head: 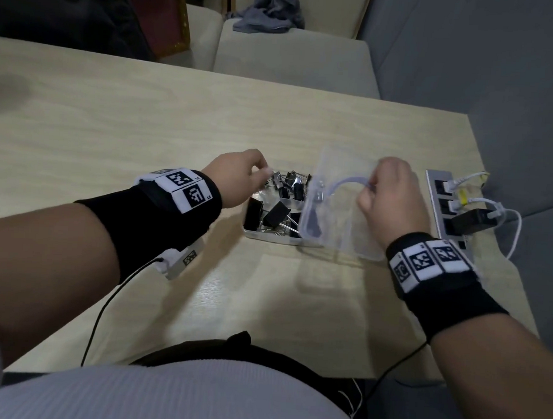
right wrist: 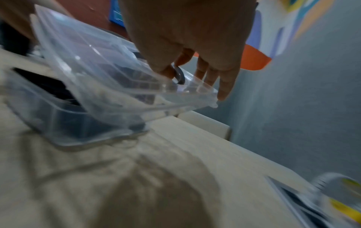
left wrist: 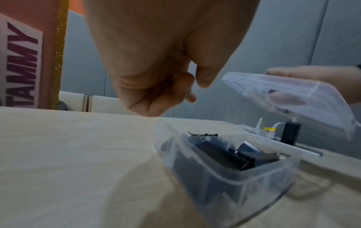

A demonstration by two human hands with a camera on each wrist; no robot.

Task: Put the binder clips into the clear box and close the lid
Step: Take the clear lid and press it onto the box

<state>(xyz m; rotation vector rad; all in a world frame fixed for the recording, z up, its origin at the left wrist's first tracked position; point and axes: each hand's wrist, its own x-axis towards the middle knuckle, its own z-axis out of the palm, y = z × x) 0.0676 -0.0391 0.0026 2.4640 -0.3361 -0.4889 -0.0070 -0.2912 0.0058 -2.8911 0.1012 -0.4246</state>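
A clear box [head: 267, 236] sits on the wooden table with several black binder clips [head: 278, 214] inside. Its hinged clear lid [head: 335, 219] is half raised over the box's right side. My right hand [head: 371, 187] pinches the lid's free edge, thumb beneath and fingers on top. My left hand [head: 264, 172] hovers over the box's far left corner with its fingers curled; nothing shows between them. The left wrist view shows the left hand [left wrist: 193, 86], the clips [left wrist: 224, 152] in the box [left wrist: 234, 174] and the tilted lid [left wrist: 293, 95]. In the blurred right wrist view my right hand [right wrist: 185, 67] grips the lid [right wrist: 101, 69].
A grey power strip [head: 451, 212] with white cables and a black charger [head: 470, 221] lies just right of the box, near the table's right edge. Beige chairs [head: 293, 56] stand beyond the far edge. Black wrist cables trail toward my body.
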